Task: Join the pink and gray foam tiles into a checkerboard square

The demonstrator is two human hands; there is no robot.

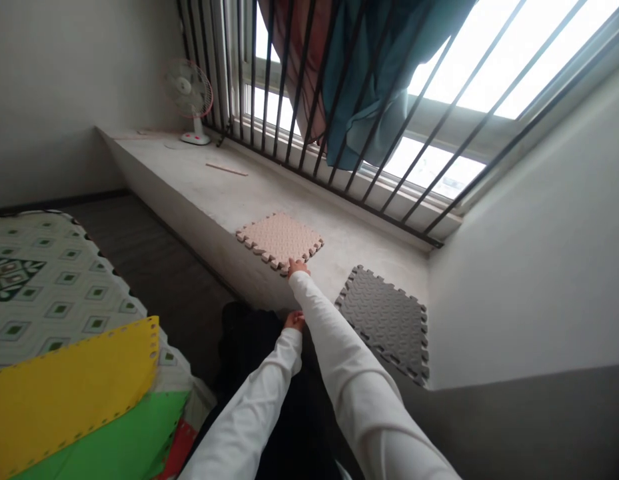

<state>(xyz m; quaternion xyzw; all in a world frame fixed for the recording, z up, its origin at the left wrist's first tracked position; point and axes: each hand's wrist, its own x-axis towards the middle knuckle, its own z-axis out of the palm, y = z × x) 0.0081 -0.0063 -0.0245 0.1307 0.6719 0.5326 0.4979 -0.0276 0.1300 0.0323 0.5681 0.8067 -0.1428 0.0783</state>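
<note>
A pink foam puzzle mat [280, 238] lies flat on the concrete window ledge [199, 183]. My right hand [297, 267] reaches out in a white sleeve and touches the mat's near edge; only a small part of the hand shows, fingers seemingly pinched on the edge. My left hand [294, 321] hangs lower, in front of the ledge's face, mostly covered by its sleeve, holding nothing I can make out. A grey foam puzzle mat [386, 321] lies on the ledge to the right, near the wall corner.
A small pink fan [190, 97] and a thin stick [226, 169] stand farther along the ledge. Window bars [339, 100] with hanging blue and red cloth [369, 73] lie behind. A patterned bed [44, 280] with yellow [69, 387], green and red mats sits at the left.
</note>
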